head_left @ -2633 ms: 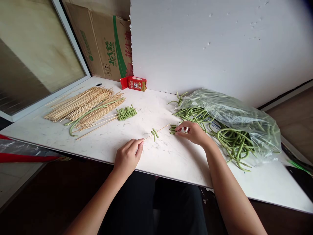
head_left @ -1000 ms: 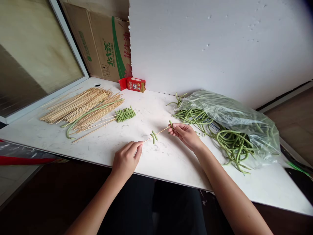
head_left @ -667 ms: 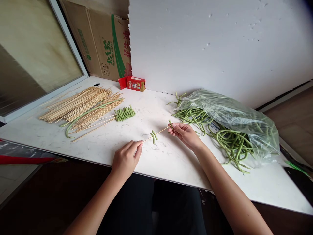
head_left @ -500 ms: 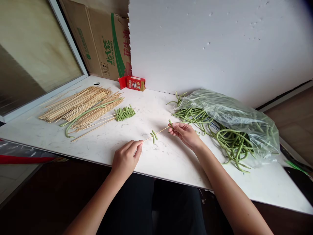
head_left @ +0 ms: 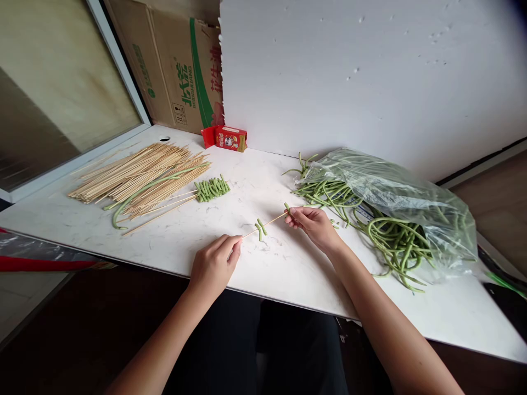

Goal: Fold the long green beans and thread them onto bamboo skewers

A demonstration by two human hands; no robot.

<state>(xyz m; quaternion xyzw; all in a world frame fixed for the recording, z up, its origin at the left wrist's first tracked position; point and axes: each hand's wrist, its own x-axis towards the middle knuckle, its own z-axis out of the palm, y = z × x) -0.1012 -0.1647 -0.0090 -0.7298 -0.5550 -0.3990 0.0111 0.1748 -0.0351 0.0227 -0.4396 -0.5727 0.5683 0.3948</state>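
My left hand (head_left: 216, 262) pinches one end of a thin wooden skewer (head_left: 275, 219) above the table. Two short pieces of green bean (head_left: 261, 229) sit threaded across the skewer between my hands. At its other end, my right hand (head_left: 313, 224) is closed on a short green bean piece (head_left: 287, 208), which touches the skewer tip; whether the tip has pierced it I cannot tell. Farther left lie finished-looking skewers packed with bean pieces (head_left: 212, 188), beside a large pile of bare wooden skewers (head_left: 140, 175). One long green bean (head_left: 140, 196) lies across that pile.
Long green beans (head_left: 397, 241) spill from a clear plastic bag (head_left: 448, 219) on the right. A small red box (head_left: 231, 139) stands at the back. Behind it are a cardboard carton (head_left: 177, 71) and a white foam board (head_left: 329, 71). The white table's (head_left: 272, 280) front edge runs below my hands.
The view has shifted very slightly. Both hands keep nearly the same pose, with the skewer and bean piece held between them.
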